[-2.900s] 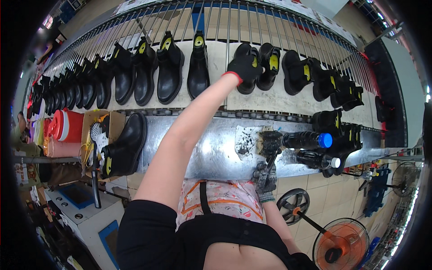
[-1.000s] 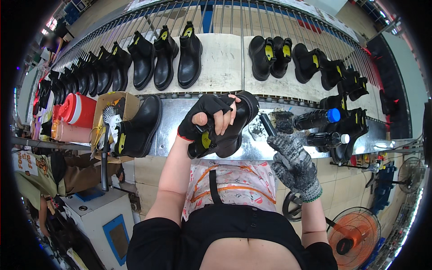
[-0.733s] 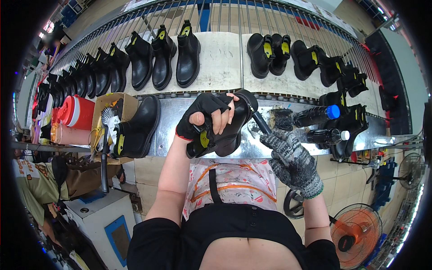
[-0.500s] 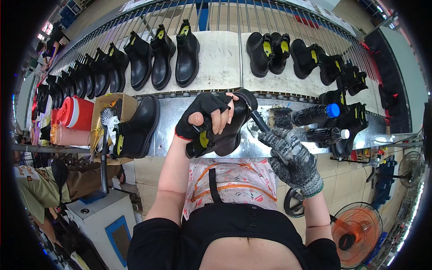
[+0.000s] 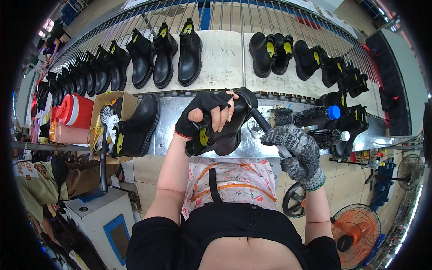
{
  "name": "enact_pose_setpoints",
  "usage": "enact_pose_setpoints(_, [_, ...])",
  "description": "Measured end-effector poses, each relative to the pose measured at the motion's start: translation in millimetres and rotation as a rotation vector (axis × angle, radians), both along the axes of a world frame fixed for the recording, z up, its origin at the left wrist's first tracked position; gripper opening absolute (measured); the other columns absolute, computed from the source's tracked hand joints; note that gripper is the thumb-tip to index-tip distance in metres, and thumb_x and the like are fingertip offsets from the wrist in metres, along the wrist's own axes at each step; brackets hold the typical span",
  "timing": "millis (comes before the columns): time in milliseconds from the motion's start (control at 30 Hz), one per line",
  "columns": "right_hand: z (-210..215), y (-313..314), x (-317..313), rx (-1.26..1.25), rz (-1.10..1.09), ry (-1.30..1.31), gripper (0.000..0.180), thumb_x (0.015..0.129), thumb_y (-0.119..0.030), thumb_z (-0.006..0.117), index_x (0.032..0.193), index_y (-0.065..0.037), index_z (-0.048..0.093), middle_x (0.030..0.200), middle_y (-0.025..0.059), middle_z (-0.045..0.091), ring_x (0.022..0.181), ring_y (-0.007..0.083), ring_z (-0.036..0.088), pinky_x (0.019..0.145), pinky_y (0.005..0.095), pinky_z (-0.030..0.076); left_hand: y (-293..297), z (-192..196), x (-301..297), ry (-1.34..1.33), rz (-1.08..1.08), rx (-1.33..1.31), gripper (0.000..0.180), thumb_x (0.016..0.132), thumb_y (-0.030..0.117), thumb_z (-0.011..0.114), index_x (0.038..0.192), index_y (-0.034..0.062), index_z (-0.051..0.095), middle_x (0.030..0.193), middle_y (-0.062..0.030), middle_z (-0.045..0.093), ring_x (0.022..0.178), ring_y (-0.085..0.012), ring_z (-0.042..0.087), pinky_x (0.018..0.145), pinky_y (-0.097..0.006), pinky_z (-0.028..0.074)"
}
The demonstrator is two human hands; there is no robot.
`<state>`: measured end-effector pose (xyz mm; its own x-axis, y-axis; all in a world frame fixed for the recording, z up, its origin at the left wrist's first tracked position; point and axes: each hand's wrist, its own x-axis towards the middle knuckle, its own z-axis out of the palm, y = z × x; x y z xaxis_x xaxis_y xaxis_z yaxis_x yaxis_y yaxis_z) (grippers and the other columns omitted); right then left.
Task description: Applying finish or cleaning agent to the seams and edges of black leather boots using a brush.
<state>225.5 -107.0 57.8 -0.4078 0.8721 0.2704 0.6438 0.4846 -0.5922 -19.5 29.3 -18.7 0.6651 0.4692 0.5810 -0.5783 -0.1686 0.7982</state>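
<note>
a long pale conveyor belt [image 5: 225, 58] curves across the top from ten o'clock to two o'clock, carrying a row of black ankle boots [image 5: 148, 58] with yellow pull tabs at eleven o'clock and a second cluster of boots [image 5: 288, 54] at one o'clock. below it runs a shiny metal tabletop [image 5: 166, 121], with a cardboard box [image 5: 105, 105] holding a brush at nine o'clock, a red jug [image 5: 74, 110] just beside that, and a lone black boot [image 5: 135, 128] leaning against the box. near the centre, the left hand [image 5: 204, 112], in a black fingerless glove, has its grip closed around a black boot [image 5: 225, 130] held just above the tabletop's near edge, bare fingers wrapped over the upper. at three o'clock of that boot the right hand [image 5: 297, 150], in a grey knitted glove, has its grip closed on a dark tool handle [image 5: 265, 128] whose tip reaches the boot's heel end. two dark bottles [image 5: 317, 117] with blue and white caps lie on the tabletop at two o'clock. an orange fan [image 5: 355, 227] stands on the floor at four o'clock.
</note>
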Motion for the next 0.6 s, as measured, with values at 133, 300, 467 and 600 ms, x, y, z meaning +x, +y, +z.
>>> enact_pose_setpoints(133, [-15.9, -2.1, -1.3, -0.146, -0.006, -0.028, 0.048, 0.070, -0.040, 0.066, 0.114, -0.020, 0.064, 0.114, 0.0043, 0.062, 0.104, 0.0252, 0.058, 0.086, 0.0362, 0.047, 10.9, -10.8, -9.3, -0.050, 0.002, 0.003, 0.070, 0.082, 0.068, 0.040, 0.047, 0.0092, 0.055, 0.051, -0.0025, 0.056, 0.065, -0.0191, 0.052, 0.099, -0.040, 0.025])
enact_pose_setpoints(300, [-47.9, 1.8, -18.0, 0.027, -0.017, 0.057, 0.046, 0.071, -0.030, 0.064, 0.114, -0.017, 0.064, 0.112, 0.0049, 0.062, 0.102, 0.0252, 0.059, 0.084, 0.0348, 0.048, 15.7, -19.0, -21.7, -0.123, 0.081, -0.121, 0.073, 0.086, 0.066, 0.034, 0.046, 0.0086, 0.053, 0.051, -0.0052, 0.056, 0.071, -0.0197, 0.049, 0.100, -0.039, 0.025])
enact_pose_setpoints(467, [-85.5, 10.0, -37.8, -0.016, 0.035, 0.262, 0.040, 0.077, -0.031, 0.055, 0.114, -0.016, 0.063, 0.108, 0.0077, 0.063, 0.099, 0.0256, 0.059, 0.084, 0.0345, 0.048, 20.6, -32.7, -31.0, -0.256, 0.155, -0.245, 0.071, 0.088, 0.066, 0.028, 0.047, 0.0110, 0.047, 0.050, -0.0030, 0.049, 0.071, -0.0177, 0.046, 0.102, -0.037, 0.025])
enact_pose_setpoints(600, [-102.6, 11.3, -48.9, -0.002, 0.008, 0.239, 0.044, 0.084, -0.041, 0.044, 0.113, -0.013, 0.063, 0.109, 0.0074, 0.064, 0.105, 0.0264, 0.058, 0.089, 0.0369, 0.046, 31.3, -41.6, -43.7, -0.291, 0.179, -0.295, 0.070, 0.090, 0.065, 0.026, 0.049, 0.0116, 0.046, 0.051, -0.0021, 0.048, 0.073, -0.0169, 0.044, 0.103, -0.036, 0.024])
